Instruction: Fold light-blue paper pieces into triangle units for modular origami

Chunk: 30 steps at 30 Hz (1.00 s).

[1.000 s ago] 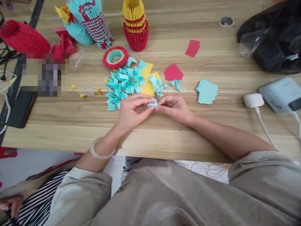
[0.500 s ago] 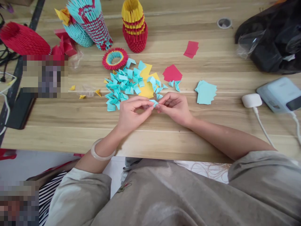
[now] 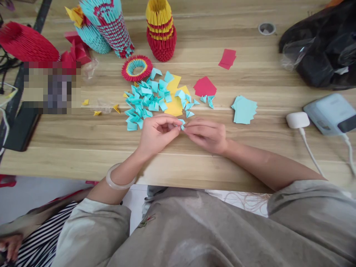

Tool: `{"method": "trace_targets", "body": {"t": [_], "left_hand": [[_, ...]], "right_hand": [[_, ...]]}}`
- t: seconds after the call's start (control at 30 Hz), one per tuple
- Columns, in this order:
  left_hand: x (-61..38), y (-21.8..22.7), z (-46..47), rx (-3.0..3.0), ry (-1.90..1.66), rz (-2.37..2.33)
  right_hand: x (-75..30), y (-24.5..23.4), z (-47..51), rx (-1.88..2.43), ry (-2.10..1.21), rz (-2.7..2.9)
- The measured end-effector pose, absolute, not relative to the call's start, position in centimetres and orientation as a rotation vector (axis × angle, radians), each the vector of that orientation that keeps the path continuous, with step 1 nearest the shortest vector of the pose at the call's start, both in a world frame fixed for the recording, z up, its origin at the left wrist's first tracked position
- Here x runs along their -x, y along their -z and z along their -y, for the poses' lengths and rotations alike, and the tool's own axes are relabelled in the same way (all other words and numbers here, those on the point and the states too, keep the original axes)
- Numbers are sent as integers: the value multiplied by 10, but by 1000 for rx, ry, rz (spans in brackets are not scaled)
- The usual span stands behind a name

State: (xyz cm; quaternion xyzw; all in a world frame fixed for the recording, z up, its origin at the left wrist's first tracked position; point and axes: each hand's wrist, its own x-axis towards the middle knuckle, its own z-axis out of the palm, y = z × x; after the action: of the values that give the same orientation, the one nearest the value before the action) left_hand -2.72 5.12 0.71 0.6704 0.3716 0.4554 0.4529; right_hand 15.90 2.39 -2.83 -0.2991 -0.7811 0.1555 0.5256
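Observation:
My left hand [image 3: 157, 134] and my right hand [image 3: 207, 134] meet over the wooden table [image 3: 83, 141], both pinching one small teal folded paper piece [image 3: 182, 123] between the fingertips. Just beyond them lies a pile of teal folded pieces [image 3: 144, 102] on and beside yellow paper sheets [image 3: 175, 100]. A stack of flat teal paper squares [image 3: 244, 109] lies to the right of my right hand. A pale bangle [image 3: 118, 178] circles my left wrist.
At the back stand a teal-and-red paper vase [image 3: 111, 26], a red-and-yellow paper vase [image 3: 161, 33], a paper ring [image 3: 137, 67] and a red paper form [image 3: 26, 42]. Red squares [image 3: 205, 86] lie loose. A white charger [image 3: 298, 119], a blue device [image 3: 330, 113] and a black bag [image 3: 325, 48] sit right. Another person's striped sleeve [image 3: 41, 241] shows lower left.
The teal piece has become smaller and tighter between my fingertips. My right hand has lowered and flattened its fingers. The other person's hand at lower left shifted slightly.

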Motion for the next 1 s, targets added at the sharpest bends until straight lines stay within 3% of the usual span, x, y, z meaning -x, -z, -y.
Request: {"method": "trace_targets", "body": {"t": [0.5,1.0], "left_hand": [[30,-4,-56,-1631,-1087,-921],[33,-6,-56,-1711,-1071,-889]], "right_hand": [[-158,29,-23,707,-322,1972],[-156,21,-30,957,-1177,1586]]}}
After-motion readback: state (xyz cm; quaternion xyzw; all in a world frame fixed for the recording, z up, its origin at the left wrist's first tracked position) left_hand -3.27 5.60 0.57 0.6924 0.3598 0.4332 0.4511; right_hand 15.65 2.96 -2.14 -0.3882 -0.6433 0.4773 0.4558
